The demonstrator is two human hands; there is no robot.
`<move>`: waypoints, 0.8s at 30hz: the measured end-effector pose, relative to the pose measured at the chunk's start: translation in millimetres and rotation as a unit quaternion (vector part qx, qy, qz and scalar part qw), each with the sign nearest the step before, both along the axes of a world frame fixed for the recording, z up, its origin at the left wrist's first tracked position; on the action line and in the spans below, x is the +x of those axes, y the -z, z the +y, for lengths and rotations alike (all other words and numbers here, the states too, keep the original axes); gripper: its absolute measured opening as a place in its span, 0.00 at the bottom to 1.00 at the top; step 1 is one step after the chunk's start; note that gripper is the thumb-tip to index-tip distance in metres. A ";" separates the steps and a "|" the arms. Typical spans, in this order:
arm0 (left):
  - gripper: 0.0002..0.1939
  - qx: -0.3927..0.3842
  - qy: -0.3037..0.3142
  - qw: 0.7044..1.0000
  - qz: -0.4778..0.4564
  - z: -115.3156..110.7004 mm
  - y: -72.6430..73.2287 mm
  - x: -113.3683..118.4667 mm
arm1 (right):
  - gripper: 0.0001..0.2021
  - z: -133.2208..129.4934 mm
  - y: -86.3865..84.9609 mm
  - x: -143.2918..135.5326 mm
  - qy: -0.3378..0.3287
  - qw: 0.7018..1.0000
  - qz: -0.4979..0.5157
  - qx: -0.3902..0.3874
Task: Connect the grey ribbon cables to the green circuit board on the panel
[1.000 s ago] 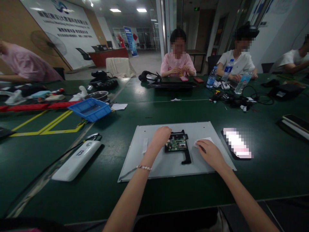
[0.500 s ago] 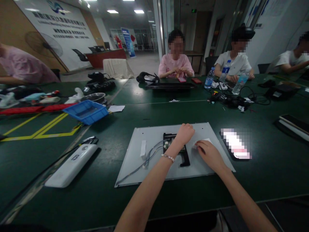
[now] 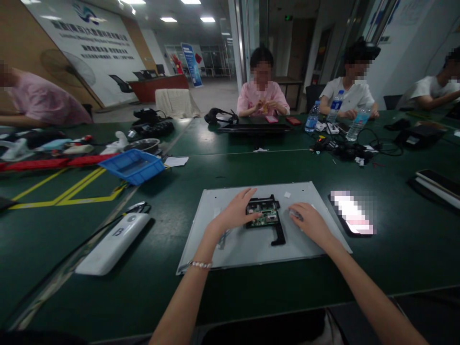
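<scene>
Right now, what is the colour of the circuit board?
The circuit board is green. It shows best in the head view, the only one.

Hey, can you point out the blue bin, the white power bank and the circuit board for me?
Blue bin (image 3: pixel 146 171): head view, front wall.
White power bank (image 3: pixel 109 249): head view, top face.
Circuit board (image 3: pixel 266 218): head view, green surface.

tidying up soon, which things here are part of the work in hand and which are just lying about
Seemingly in the work:
green circuit board
black angular frame
flat pale grey panel

Seemingly just lying about:
glossy white oblong device
blue plastic basket
black-edged phone, screen lit
</scene>
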State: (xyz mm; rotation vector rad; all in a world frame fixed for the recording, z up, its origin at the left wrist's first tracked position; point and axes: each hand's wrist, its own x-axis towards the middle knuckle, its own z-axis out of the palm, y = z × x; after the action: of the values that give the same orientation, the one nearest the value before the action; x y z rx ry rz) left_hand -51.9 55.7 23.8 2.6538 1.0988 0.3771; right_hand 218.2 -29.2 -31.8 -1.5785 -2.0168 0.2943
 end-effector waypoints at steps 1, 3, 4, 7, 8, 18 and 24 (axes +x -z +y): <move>0.40 -0.019 -0.001 1.000 -0.005 -3.6 1.4 -7.9 | 0.14 0.7 0.6 -0.3 0.005 1.000 -0.002 0.000; 0.43 -0.045 -0.001 0.999 -0.015 -9.4 5.4 -16.9 | 0.14 1.0 1.7 -0.4 0.014 1.000 -0.009 0.002; 0.45 -0.055 -0.002 0.998 -0.019 -11.3 7.7 -18.4 | 0.14 1.0 1.9 -0.2 0.018 1.000 -0.013 0.003; 0.49 -0.084 -0.002 0.996 -0.025 -13.2 14.5 -16.2 | 0.17 4.1 -0.7 2.7 0.024 0.999 -0.031 0.008; 0.51 -0.094 -0.001 0.995 -0.028 -13.1 16.2 -14.7 | 0.17 7.4 -2.9 4.2 0.027 0.999 -0.038 0.009; 0.55 -0.145 -0.022 0.985 -0.090 -16.8 20.2 -12.6 | 0.11 64.8 -17.0 -0.8 0.048 0.980 -0.192 -0.031; 0.55 -0.142 -0.049 0.985 -0.081 -15.8 26.1 -12.0 | 0.13 65.0 -17.3 -9.5 0.072 0.970 -0.232 -0.018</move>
State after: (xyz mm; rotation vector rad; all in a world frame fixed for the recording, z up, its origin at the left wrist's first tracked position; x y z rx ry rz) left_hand -63.9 39.8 -2.4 2.2862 1.1393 0.4138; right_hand 208.6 35.8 -14.5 -1.9442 -2.2228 -0.1084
